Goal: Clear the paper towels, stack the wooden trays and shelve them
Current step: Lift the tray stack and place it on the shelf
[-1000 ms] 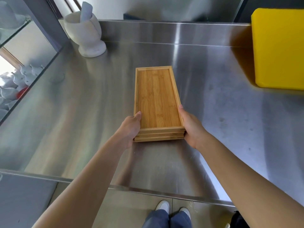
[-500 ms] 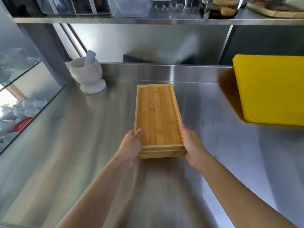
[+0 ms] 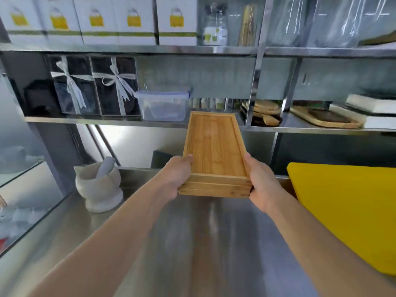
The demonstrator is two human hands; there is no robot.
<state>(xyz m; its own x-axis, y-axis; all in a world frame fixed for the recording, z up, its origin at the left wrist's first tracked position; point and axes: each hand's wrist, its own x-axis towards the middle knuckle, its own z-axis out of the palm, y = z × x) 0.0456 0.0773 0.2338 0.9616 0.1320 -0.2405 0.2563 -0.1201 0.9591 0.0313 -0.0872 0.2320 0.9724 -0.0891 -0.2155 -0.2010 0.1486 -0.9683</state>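
A stack of wooden trays [image 3: 214,151] is held in the air above the steel counter [image 3: 192,243], its far end level with the lower steel shelf [image 3: 107,121]. My left hand [image 3: 177,176] grips the stack's near left corner, thumb on the top tray's rim. My right hand [image 3: 260,183] grips the near right corner the same way. The far end of the stack tips slightly upward toward a gap on the shelf. No paper towels are in view.
On the shelf a clear lidded plastic box [image 3: 162,106] sits left of the gap, and wooden boards [image 3: 263,114] lie to its right behind a steel upright [image 3: 252,86]. A white mortar and pestle [image 3: 99,185] stands at left. A yellow cutting board [image 3: 347,211] leans at right.
Both hands lifted the tray stack off the counter and carried it up and forward toward the shelf. The view tilted upward, bringing the shelves into sight.
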